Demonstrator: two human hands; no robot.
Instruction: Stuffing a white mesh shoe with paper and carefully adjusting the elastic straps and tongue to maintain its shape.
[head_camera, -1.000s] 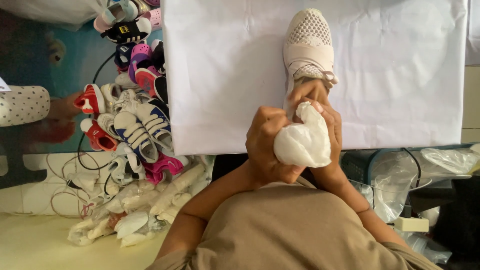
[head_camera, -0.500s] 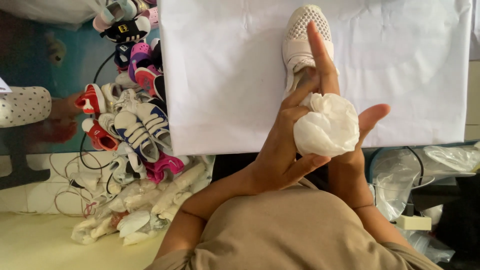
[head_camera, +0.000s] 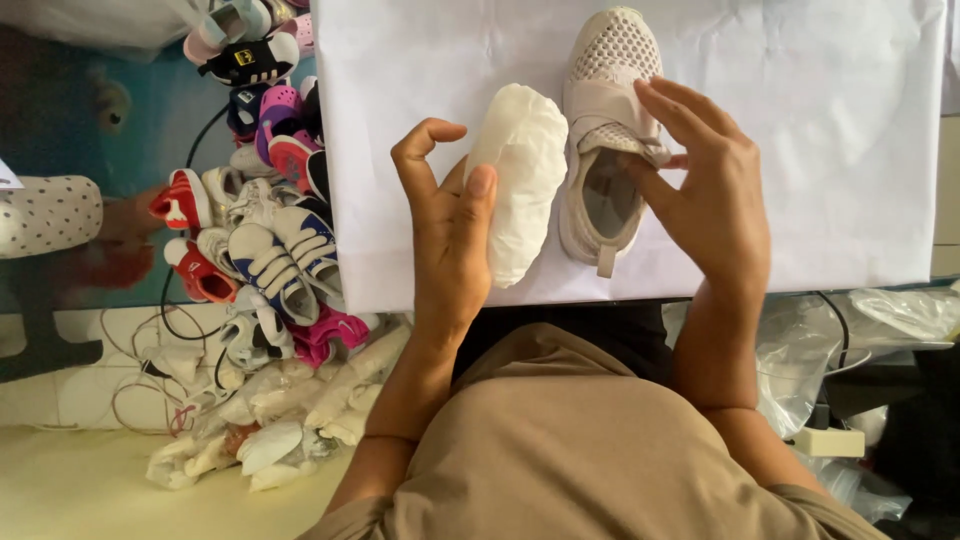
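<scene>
My left hand (head_camera: 447, 232) holds a white, tissue-wrapped bundle (head_camera: 520, 180) shaped like a small shoe, gripping its lower left side with thumb and fingers. Just right of it a small beige mesh shoe (head_camera: 605, 130) lies on a white sheet of paper (head_camera: 820, 150), toe pointing away from me. My right hand (head_camera: 705, 190) hovers over the shoe's heel and strap, fingers spread, holding nothing. The wrapped bundle touches or nearly touches the shoe's left side.
A heap of small colourful children's shoes (head_camera: 260, 200) lies on the floor to the left, with several white wrapped bundles (head_camera: 290, 420) and cables below it. Clear plastic bags (head_camera: 890, 330) and a white power adapter (head_camera: 828, 441) sit at the right.
The wrapped bundle went from both hands together to my left hand alone, moved left of the shoe. My right hand let go and shifted right over the shoe's heel.
</scene>
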